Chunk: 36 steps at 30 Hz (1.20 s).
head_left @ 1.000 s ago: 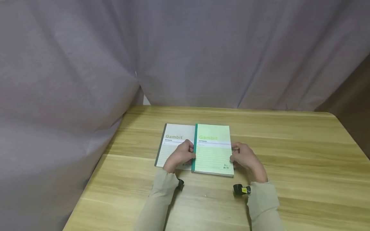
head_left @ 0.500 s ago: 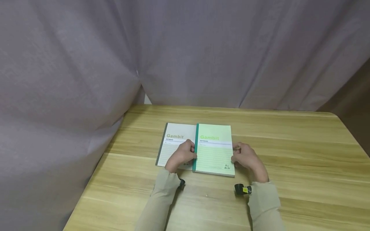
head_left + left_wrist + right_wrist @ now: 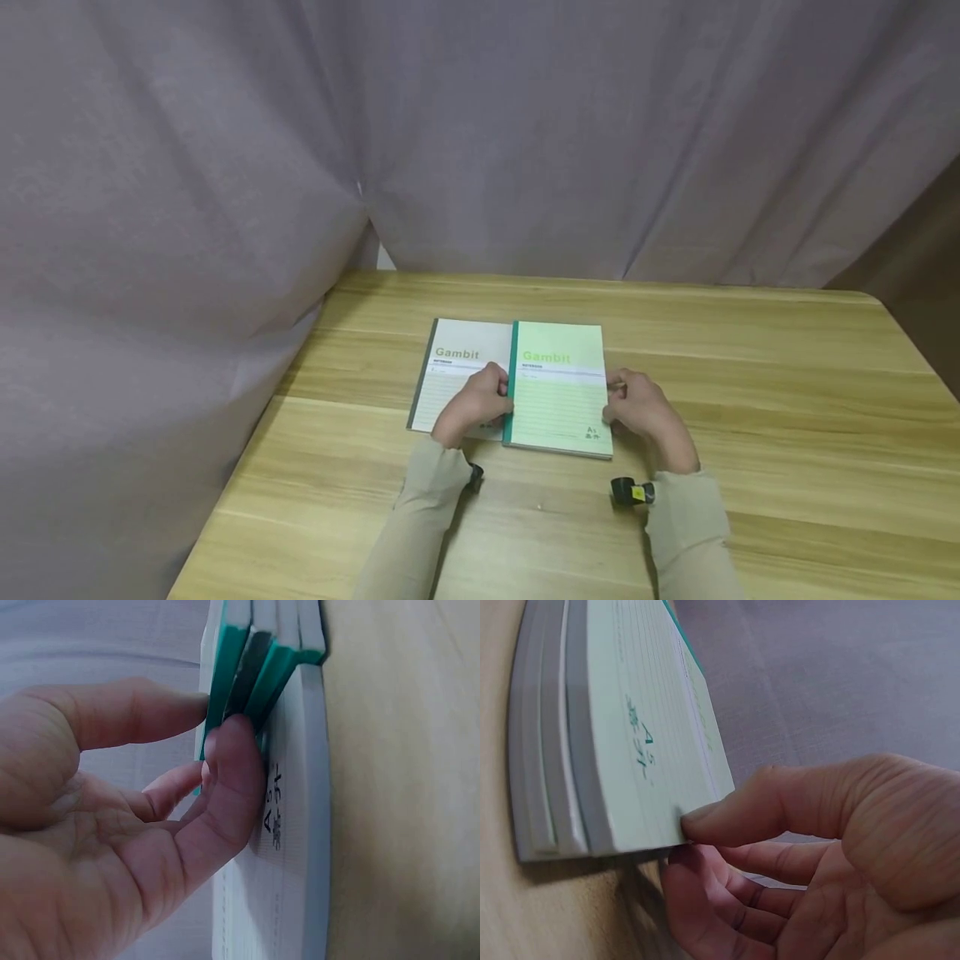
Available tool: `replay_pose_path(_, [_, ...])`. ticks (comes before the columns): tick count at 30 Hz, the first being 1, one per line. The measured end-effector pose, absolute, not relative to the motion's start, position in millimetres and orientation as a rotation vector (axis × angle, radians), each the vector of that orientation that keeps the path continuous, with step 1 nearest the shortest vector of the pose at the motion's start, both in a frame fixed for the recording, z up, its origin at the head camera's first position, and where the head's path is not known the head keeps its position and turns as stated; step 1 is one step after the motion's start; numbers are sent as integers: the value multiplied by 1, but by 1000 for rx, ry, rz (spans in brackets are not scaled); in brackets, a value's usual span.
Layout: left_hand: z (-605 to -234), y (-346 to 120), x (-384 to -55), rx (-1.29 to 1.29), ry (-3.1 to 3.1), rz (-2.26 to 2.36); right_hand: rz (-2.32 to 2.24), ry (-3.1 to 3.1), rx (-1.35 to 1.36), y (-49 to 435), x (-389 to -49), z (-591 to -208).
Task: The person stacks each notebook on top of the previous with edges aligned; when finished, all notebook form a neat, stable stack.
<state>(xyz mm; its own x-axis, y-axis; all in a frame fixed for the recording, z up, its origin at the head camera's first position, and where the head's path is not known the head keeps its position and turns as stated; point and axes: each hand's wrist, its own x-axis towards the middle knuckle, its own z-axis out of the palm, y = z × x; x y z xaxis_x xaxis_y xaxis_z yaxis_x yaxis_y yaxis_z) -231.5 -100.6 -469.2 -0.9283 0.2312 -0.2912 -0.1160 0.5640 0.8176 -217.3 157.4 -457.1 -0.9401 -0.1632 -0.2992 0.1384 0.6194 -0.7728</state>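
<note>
A green notebook with a teal spine tops a stack of several notebooks. Beside it on the left lies a white notebook with a dark spine, partly beneath the stack in the left wrist view. My left hand reaches over the white one and pinches the stack's spine edge, thumb at the top notebook, curled fingers against the spines below. Along the opposite edge my right hand holds the green notebook, its thumb on the cover's rim and its fingers curled at the side, their tips partly hidden.
The notebooks lie on a wooden table with a rounded far right corner. Grey curtains hang behind it and along the left side. A small pale speck lies in front of the stack.
</note>
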Motion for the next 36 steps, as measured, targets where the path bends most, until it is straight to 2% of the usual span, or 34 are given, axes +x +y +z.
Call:
replay_pose_path(18, [-466,-100,-246,-17,2402,1418,-1250,2645,-104,170,-221,-450])
replay_pose_path(36, [-467,-131,-243,-94,2430,1636,-1457,2660,-50,126,-224,-438])
